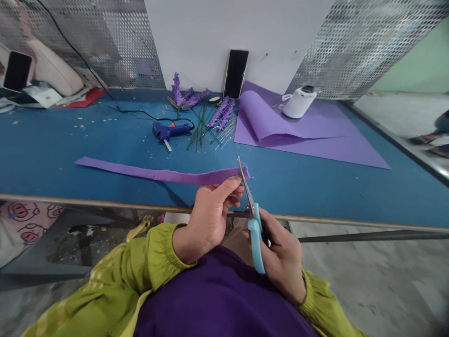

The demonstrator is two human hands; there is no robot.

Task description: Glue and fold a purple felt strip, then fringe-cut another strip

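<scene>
My left hand (pixel 212 213) pinches a long purple strip (pixel 168 176) near its right end, thumb on top. The strip looks like felt or foam sheet and stretches leftward over the blue table. In my right hand (pixel 282 255) are scissors (pixel 257 234) with light blue handles, fingers through the loops. Their blades lie across the strip's right end, just beyond my left thumb, and a short piece of purple shows on the far side of them. Whether the blades have cut into the strip I cannot tell.
Behind the strip lie a blue glue gun (pixel 171 130), green stems (pixel 201 128) and purple flower sprigs (pixel 220 113). A phone (pixel 236 74) leans on the white board. Purple sheets (pixel 315 146) carry a white pouch-like container (pixel 299 102). The table edge (pixel 351 223) runs close to my body.
</scene>
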